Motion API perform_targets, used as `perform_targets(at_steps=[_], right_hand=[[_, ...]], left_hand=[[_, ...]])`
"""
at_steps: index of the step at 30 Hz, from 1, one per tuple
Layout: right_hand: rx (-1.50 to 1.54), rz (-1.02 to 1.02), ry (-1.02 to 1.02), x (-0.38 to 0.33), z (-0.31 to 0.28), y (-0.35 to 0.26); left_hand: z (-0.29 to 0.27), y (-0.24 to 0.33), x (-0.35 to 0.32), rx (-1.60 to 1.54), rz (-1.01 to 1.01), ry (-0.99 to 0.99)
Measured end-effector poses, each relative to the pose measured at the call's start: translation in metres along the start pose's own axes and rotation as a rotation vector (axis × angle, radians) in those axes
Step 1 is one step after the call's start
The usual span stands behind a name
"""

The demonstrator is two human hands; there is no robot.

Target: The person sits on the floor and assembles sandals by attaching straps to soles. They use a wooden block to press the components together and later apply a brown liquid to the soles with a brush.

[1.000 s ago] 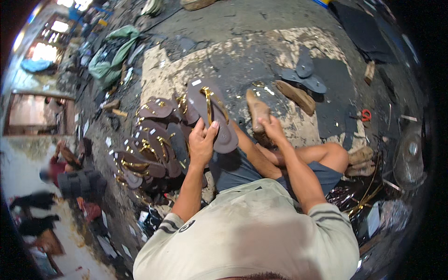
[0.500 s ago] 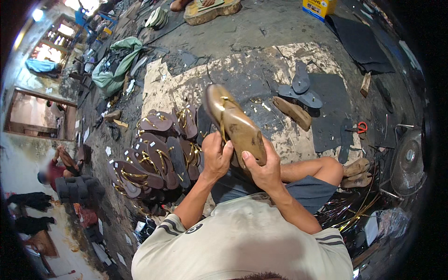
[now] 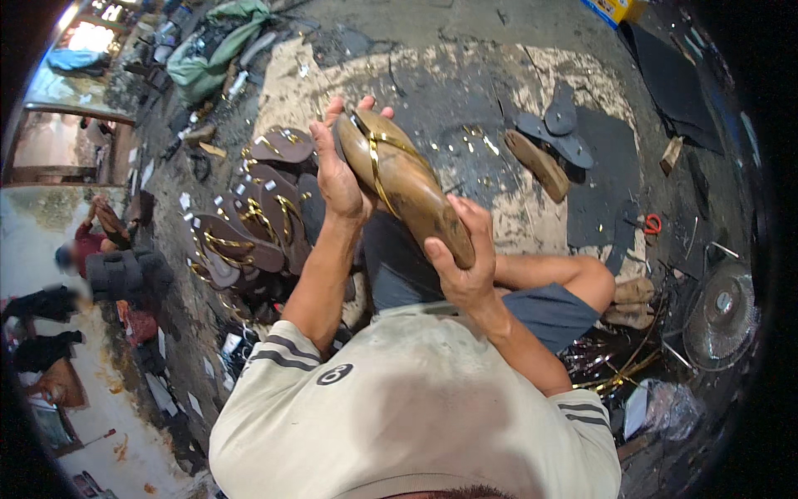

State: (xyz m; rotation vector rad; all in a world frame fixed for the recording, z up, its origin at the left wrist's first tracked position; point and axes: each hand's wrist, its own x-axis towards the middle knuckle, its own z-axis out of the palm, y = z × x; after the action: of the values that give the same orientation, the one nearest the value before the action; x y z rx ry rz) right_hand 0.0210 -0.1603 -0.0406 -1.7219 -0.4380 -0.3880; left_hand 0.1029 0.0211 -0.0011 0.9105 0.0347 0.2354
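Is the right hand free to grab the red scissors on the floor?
Probably not right now: the right hand grips the heel end of the wooden shoe form, and the red scissors lie away beyond the bent knee.

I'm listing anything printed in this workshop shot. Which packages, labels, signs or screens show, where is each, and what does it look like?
Yellow box: top edge, right of centre, on the floor; rectangular, yellow with blue and red print.
Round badge: on the left shoulder of the person's pale shirt; small dark oval with light marks.
Clear plastic bag: lower right by the round fan; crumpled, see-through, contents unclear.
No screens or signs that I can make out.
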Motion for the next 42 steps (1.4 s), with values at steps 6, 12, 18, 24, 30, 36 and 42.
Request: perform_targets(at_steps=[6,12,18,24,30,36,42], right_hand=[[-0.253,-0.082,-0.290,0.007,-0.017,0.008],[0.445,0.517,-0.335,-0.009,-0.063,0.034],[0.842,1.117,-0.358,-0.041,-0.053,-0.031],[0.995,1.192,-0.299,-0.062,-0.076,-0.044],[0.746,0.690,-0.495,-0.043,-0.078,0.004],[1.001,1.081,-0.435,0.055,-0.073,0.035],[0.962,0.768,-0.318,0.055,-0.045,0.035]], left_hand=[[0.003,-0.031,-0.065,0.413,-0.221,0.109],[0.013,-0.012,-0.103,0.099,-0.277,-0.010],[0.031,-0.003,-0.141,0.049,-0.429,0.016],[0.027,0.005,-0.147,-0.060,-0.358,0.020],[0.033,0.024,-0.131,0.291,-0.394,-0.150],[0.079,0.057,-0.102,1.078,-0.348,-0.666],[-0.019,-0.004,-0.125,0.215,-0.683,-0.297]])
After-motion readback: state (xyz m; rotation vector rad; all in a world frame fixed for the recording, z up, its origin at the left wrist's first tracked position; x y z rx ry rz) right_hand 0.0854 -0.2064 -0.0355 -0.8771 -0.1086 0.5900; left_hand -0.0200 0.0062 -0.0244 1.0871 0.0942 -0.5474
